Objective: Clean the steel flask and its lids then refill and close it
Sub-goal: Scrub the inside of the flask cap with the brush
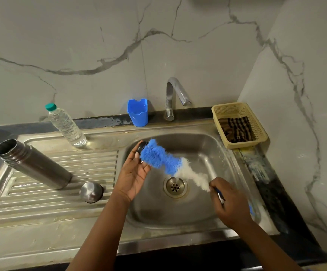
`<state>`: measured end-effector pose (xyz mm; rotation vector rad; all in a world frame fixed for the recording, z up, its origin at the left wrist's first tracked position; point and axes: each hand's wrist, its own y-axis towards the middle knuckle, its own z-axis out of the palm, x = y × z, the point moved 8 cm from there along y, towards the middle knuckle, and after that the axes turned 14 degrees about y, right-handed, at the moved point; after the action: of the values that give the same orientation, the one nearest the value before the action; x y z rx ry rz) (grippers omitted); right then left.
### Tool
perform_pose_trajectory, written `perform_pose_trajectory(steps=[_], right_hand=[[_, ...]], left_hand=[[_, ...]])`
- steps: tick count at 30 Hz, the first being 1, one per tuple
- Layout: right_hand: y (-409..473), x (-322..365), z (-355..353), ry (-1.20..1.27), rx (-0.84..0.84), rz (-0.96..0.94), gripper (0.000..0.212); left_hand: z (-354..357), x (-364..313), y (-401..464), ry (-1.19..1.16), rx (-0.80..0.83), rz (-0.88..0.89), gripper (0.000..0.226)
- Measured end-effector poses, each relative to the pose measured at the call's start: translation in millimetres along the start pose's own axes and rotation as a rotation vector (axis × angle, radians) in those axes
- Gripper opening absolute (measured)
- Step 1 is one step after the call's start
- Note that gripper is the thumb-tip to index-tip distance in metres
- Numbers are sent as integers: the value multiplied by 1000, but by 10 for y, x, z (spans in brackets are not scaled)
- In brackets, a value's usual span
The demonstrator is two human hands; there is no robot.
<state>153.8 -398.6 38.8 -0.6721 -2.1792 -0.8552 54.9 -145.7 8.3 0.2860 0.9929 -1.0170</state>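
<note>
Half of black lid (140, 147) hidden behind brush (159, 158).

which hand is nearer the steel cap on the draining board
Left. The left hand is just right of the steel cap; the right hand is across the sink basin.

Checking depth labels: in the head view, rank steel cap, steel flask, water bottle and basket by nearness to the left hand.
From the left hand:
1. Steel cap, just left on the drainboard.
2. Steel flask, farther left, open-mouthed.
3. Water bottle, back left.
4. Basket, back right.
2 and 3 are close.
</note>
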Motion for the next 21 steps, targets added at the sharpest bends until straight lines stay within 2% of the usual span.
perform_pose_trajectory(steps=[4, 10, 14, 16, 21], right_hand=[[14, -42, -32, -73, -58, 37, 13], [-18, -32, -74, -103, -63, -51, 11], [15, 84, -104, -168, -37, -155, 17], [18, 127, -106, -191, -24, -186, 18], [28, 16, -156, -170, -117, -77, 11]], left_hand=[[16, -5, 6, -48, -22, -14, 44], [-4, 40, 23, -25, -49, -45, 40], [-21, 31, 30, 29, -47, -28, 47], [-37, 17, 43, 49, -50, -23, 40], [29, -10, 30, 61, -9, -2, 49]])
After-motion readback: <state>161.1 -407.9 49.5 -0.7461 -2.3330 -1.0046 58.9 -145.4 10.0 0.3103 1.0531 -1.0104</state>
